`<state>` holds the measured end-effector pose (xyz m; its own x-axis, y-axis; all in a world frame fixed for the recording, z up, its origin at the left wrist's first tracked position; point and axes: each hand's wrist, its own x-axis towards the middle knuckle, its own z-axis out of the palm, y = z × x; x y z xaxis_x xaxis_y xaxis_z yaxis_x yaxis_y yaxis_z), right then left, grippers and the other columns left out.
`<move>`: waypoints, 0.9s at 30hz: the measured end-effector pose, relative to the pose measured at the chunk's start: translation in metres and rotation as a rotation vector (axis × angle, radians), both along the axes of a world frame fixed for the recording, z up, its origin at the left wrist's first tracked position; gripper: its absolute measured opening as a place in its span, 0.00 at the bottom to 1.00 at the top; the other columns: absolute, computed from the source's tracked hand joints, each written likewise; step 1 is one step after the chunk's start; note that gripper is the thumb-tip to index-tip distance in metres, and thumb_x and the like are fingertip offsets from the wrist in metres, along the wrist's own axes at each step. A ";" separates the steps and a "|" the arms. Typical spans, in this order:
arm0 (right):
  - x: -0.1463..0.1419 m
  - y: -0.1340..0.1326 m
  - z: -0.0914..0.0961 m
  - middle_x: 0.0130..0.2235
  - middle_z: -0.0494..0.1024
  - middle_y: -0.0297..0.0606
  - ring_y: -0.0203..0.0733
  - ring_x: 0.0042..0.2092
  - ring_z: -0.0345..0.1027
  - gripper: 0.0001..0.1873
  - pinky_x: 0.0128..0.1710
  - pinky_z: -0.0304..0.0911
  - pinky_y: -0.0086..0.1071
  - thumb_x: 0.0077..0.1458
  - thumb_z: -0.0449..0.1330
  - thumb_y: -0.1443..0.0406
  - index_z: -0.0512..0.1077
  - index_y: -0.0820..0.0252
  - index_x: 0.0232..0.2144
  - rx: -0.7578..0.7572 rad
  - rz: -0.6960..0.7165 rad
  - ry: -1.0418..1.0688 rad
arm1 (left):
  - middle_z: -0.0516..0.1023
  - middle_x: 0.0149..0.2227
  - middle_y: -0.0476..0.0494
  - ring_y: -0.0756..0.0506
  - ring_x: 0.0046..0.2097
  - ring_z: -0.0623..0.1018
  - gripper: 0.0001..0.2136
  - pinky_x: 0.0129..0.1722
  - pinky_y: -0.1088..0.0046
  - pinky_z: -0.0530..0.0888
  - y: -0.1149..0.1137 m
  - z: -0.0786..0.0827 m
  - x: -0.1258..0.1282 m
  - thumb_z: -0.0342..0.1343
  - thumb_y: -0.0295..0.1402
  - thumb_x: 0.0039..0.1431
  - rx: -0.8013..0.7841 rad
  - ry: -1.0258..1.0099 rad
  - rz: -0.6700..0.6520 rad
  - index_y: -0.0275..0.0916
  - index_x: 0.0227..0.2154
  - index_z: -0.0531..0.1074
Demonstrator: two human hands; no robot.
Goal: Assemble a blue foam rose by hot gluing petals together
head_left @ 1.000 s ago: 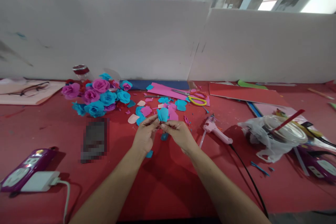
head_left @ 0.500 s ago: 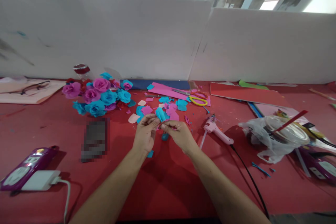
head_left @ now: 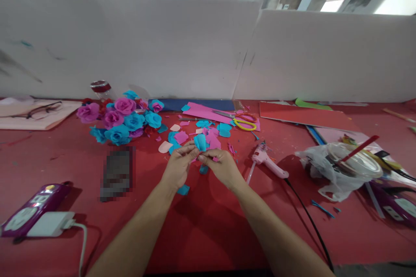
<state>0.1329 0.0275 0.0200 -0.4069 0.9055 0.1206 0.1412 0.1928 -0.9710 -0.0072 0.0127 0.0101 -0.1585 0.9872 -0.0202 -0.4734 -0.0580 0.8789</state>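
Between my fingertips, over the middle of the red table, is a blue paper petal (head_left: pixel 200 142), its upper part standing clear of the fingers. My left hand (head_left: pixel 178 162) pinches its lower left side. On the other side, my right hand (head_left: pixel 221 165) is closed on the petal's lower end, the fingertips of both hands nearly touching. Just behind them lie loose pink petals (head_left: pixel 213 138) and blue petals (head_left: pixel 224 130). Another blue piece (head_left: pixel 183 190) rests on the table below my left wrist.
Paper roses (head_left: pixel 125 121) cluster at the left behind a pixelated dark object (head_left: pixel 117 173). Yellow-handled scissors (head_left: pixel 245 125) lie on pink paper. A pink glue gun (head_left: pixel 269 162) with a black cord is right of my hands, then a bagged jar (head_left: pixel 354 162). A purple power strip (head_left: pixel 35 207) sits left.
The blue petal has turned more upright and shows a wider face. My left hand has shifted slightly left and down, uncovering more of the blue piece below the wrist.
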 end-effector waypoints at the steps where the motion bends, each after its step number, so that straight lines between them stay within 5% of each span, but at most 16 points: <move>1: 0.000 0.000 0.001 0.22 0.74 0.33 0.35 0.25 0.65 0.16 0.29 0.61 0.29 0.52 0.59 0.54 0.79 0.59 0.27 -0.002 -0.002 -0.001 | 0.72 0.27 0.48 0.52 0.32 0.71 0.07 0.34 0.77 0.70 0.000 0.000 -0.001 0.69 0.32 0.39 0.002 0.020 -0.015 0.37 0.20 0.77; 12: 0.003 0.001 0.003 0.22 0.73 0.34 0.34 0.25 0.64 0.15 0.28 0.63 0.29 0.48 0.62 0.54 0.79 0.60 0.29 -0.147 0.047 0.101 | 0.78 0.32 0.43 0.46 0.39 0.76 0.06 0.40 0.70 0.73 -0.006 0.009 -0.005 0.65 0.34 0.45 0.034 0.082 -0.154 0.38 0.28 0.79; 27: 0.001 -0.003 0.006 0.23 0.75 0.34 0.34 0.25 0.64 0.15 0.30 0.63 0.31 0.47 0.63 0.54 0.78 0.60 0.29 -0.205 0.066 0.154 | 0.74 0.22 0.51 0.54 0.25 0.72 0.09 0.26 0.78 0.71 -0.006 0.014 -0.001 0.70 0.30 0.34 -0.087 -0.092 -0.070 0.36 0.20 0.76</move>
